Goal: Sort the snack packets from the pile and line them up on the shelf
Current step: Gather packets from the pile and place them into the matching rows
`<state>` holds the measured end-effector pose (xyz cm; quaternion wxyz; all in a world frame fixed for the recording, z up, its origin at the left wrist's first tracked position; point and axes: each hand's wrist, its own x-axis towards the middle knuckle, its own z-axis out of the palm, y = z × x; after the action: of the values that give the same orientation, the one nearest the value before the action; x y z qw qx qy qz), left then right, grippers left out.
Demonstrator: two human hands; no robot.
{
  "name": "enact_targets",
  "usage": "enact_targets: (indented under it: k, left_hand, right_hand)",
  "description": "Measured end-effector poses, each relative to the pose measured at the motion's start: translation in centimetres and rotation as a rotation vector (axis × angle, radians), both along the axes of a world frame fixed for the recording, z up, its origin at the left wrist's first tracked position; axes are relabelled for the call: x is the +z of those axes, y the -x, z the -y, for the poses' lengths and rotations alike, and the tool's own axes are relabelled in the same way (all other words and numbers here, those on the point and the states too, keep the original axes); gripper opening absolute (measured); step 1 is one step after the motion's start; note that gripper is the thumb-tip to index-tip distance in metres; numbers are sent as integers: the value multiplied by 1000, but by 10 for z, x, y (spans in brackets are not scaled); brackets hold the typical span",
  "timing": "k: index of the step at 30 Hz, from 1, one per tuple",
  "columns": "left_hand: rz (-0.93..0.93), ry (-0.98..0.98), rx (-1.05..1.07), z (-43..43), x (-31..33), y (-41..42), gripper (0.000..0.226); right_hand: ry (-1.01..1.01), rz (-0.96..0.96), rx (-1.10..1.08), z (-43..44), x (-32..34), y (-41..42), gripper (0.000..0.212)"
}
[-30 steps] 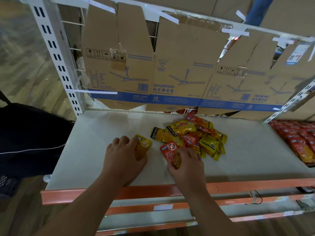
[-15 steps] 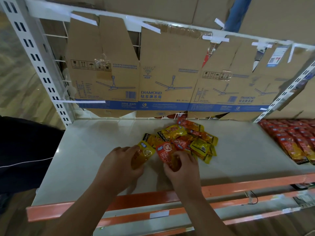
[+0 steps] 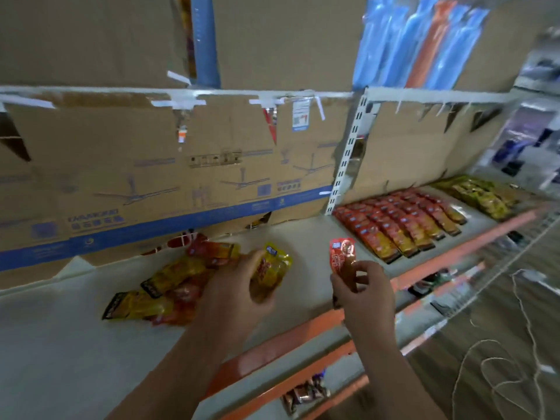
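A pile of yellow and red snack packets (image 3: 172, 283) lies on the pale shelf (image 3: 60, 344), left of my hands. My left hand (image 3: 239, 292) is shut on a yellow packet (image 3: 272, 268), lifted just right of the pile. My right hand (image 3: 360, 289) pinches a red packet (image 3: 342, 254) upright above the shelf's front part. Farther right, red packets (image 3: 397, 222) lie in neat rows, with rows of yellow-green packets (image 3: 478, 195) beyond them. The picture is blurred by motion.
Flattened cardboard boxes (image 3: 181, 177) line the back of the shelf. A white slotted upright (image 3: 345, 165) stands between the two bays. An orange rail (image 3: 288, 341) edges the shelf front, with lower shelves below. White cord (image 3: 500, 359) lies on the wooden floor at right.
Both hands have lifted their packets off the shelf and swung right, away from the pile. The view has turned right, and the lined-up rows now show.
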<state>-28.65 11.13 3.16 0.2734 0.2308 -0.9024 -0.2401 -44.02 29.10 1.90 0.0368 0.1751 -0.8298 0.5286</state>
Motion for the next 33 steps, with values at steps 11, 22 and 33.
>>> enact_targets:
  k: [11,22,33]
  left_hand:
    - [-91,-38,-106,-135,12,191,71]
    - [-74,-14,-84,-161,-13,281,66]
    - [-109,-130,-12,-157,-55,333,65]
  right_hand:
    - [26,-94,-36,-138,44,153,32]
    - [-91,-72,-17,-174,24,255,34]
    - [-216,-77,23,-160,2,323,37]
